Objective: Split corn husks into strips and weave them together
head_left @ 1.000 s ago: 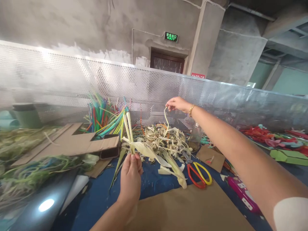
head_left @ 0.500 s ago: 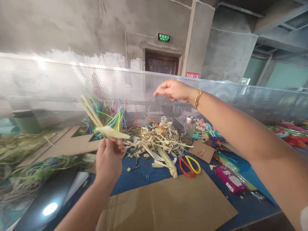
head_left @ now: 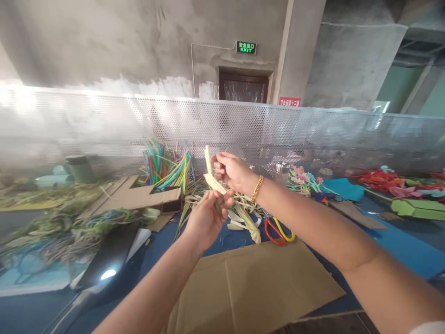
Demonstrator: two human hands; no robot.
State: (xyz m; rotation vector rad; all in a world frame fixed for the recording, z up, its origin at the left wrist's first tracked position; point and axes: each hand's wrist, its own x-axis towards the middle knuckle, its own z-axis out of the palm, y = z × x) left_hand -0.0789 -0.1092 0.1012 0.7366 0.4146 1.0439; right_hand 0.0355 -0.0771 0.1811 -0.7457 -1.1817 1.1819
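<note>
My left hand (head_left: 205, 221) is closed around the lower end of a pale yellow corn husk piece (head_left: 213, 183), whose narrow part sticks up above the fingers. Close against it, my right hand (head_left: 237, 173) has its fingers pinched together beside the husk; what they hold is too thin or hidden to make out. Both hands are above the table. Behind and below them lie dried husk strips (head_left: 251, 223), partly covered by the hands. Scissors (head_left: 278, 232) with one red and one yellow handle rest just right of these strips.
A flat cardboard sheet (head_left: 257, 287) lies in front of me. Coloured stems (head_left: 167, 162) stand at the back, near a glass jar (head_left: 282, 172) and small pink flowers (head_left: 301, 175). Green fibre bundles (head_left: 114, 220) and a dark phone-like slab with a light (head_left: 109, 253) lie left.
My right hand has come down from high up, where a thin bluish strand hung from it, to the husk. My left hand has moved right with the husk, and the view has turned slightly.
</note>
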